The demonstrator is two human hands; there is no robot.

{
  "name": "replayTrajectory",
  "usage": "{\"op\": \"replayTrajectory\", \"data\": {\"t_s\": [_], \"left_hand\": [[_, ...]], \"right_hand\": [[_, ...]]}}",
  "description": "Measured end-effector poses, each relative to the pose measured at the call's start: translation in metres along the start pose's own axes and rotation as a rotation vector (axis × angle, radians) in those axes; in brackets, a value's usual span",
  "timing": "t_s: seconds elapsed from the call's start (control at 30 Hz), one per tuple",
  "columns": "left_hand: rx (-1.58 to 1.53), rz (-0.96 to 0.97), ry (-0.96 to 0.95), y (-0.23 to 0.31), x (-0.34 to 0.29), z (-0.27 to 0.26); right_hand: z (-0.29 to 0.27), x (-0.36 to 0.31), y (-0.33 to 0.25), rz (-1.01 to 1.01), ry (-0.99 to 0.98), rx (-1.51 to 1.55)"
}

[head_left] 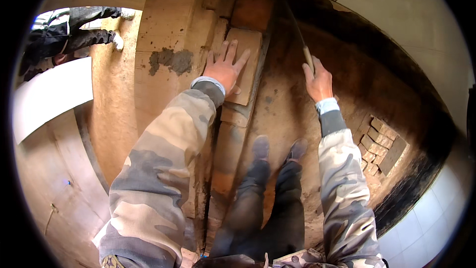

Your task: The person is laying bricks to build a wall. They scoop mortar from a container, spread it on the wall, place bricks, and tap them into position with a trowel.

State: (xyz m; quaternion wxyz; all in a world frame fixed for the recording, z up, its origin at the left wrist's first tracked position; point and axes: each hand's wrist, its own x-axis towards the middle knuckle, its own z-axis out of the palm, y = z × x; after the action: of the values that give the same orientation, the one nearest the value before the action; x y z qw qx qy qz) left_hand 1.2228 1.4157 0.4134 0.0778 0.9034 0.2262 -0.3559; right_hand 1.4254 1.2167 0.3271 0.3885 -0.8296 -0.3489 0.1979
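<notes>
Evidently, the step in hand is seating a masonry block: the left hand (pixel 224 72) lies palm down on the tan block (pixel 254 62), fingers spread and gripping nothing, while the right hand (pixel 318 80) is closed around the handle of a trowel-like tool (pixel 308 58), held out to the right and apart from the block. The block lies on the narrow brick course (pixel 231 150) that runs along the left of the person's legs. As a judgement, the next move calls for even pressure from the flat palm, so the block beds level without sliding, and then for the blade to tidy whatever squeezes from the joint.

The block is a flat, oblong slab with crisp edges and a dry, matte, faintly grainy face. Along its right edge shows a grey strip, probably mortar. The tool has a pale, rounded handle, seemingly wooden, and a long dark blade seen so nearly edge-on that its outline cannot be told. Left of the hand, a lumpy grey mortar patch (pixel 171 62) clings to the smooth tan ledge (pixel 163 25). The floor (pixel 277 104) looks dusty and brown, and farther right sits a group of small rough bricks (pixel 377 141), unevenly packed.
</notes>
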Motion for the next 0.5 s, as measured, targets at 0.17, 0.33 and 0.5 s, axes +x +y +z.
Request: {"op": "replayTrajectory", "data": {"t_s": [0.17,0.33,0.5], "left_hand": [[0.029,0.004,0.012,0.003,0.0,0.003],[0.046,0.002,0.013,0.005,0.001,0.006],[0.031,-0.009,0.042,0.005,0.001,0.01]], "right_hand": [[0.007,-0.012,-0.006,0.083,-0.114,0.052],[-0.004,-0.063,-0.004,0.096,-0.212,0.107],[-0.015,-0.11,0.003,0.053,-0.292,0.135]]}}
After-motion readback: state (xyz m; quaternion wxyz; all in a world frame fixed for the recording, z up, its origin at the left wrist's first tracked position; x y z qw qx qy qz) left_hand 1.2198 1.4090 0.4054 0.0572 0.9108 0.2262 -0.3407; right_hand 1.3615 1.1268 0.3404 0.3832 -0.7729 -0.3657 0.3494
